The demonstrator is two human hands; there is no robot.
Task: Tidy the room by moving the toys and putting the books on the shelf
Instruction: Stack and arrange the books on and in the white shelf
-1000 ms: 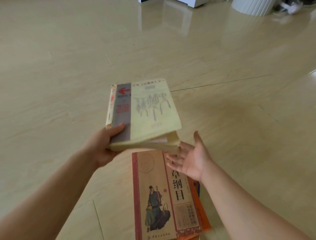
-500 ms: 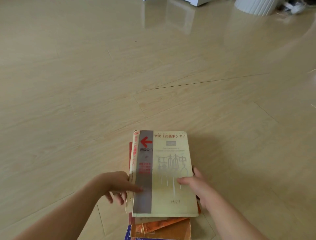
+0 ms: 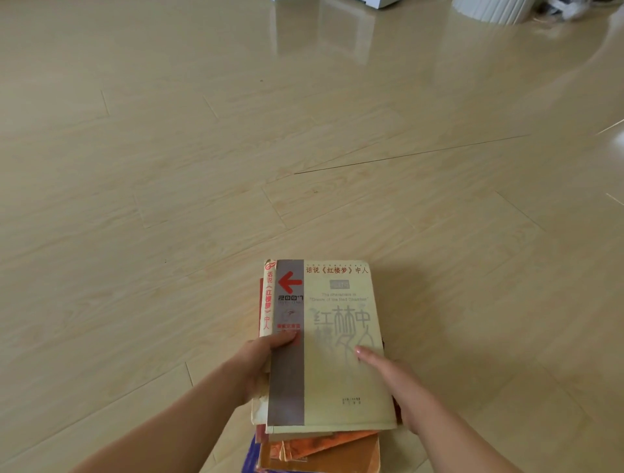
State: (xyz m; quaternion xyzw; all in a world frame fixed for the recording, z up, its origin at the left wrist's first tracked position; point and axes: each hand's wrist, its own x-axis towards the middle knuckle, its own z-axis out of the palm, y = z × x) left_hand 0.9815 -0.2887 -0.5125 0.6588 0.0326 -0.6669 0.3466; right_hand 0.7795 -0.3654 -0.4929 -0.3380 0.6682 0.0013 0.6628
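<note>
A pale yellow book (image 3: 341, 371) with a grey band and a red arrow lies on top of a stack of books (image 3: 320, 449) on the wooden floor, low in the head view. Orange, red and blue covers show under it. My left hand (image 3: 260, 364) grips the stack at its left, spine side, thumb on the grey band. My right hand (image 3: 395, 378) holds the right side, thumb resting on the yellow cover and the fingers hidden behind the edge. No toys and no shelf are in view.
Light wooden floor (image 3: 236, 152) stretches out ahead. A white ribbed round object (image 3: 489, 10) stands at the far top right, with white furniture (image 3: 381, 3) next to it and a small heap of clutter (image 3: 567, 8) in the corner.
One second ago my left hand held the yellow book in the air above the stack. It now lies on the stack, and both hands have closed on the stack's sides.
</note>
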